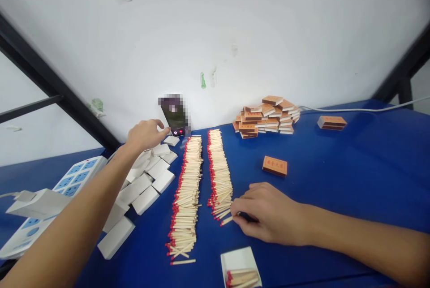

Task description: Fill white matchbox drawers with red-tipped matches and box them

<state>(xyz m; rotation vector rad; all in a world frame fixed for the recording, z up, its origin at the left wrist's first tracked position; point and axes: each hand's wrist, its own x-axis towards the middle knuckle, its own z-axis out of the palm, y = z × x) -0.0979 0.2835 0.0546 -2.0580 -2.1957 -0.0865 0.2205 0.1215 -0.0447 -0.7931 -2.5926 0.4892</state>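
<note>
My left hand (146, 134) reaches out by the lower edge of a phone (174, 115) propped against the wall. Its thumb and forefinger are apart and hold nothing that I can see. Below it lies a pile of white matchbox trays (157, 169). My right hand (260, 212) is at the near end of the right row of red-tipped matches (220, 167), fingertips closed on the ends of a few matches (227, 221). A second row of matches (188, 189) runs alongside. Nearest me, a white tray (238, 259) holds several matches.
Orange matchboxes (265, 118) are heaped against the wall at the back. One matchbox (275, 165) lies beyond my right hand, and more (332, 122) sit farther right near a white cable (363, 109). A power strip (75, 176) with a plugged-in white adapter (38, 203) is at left.
</note>
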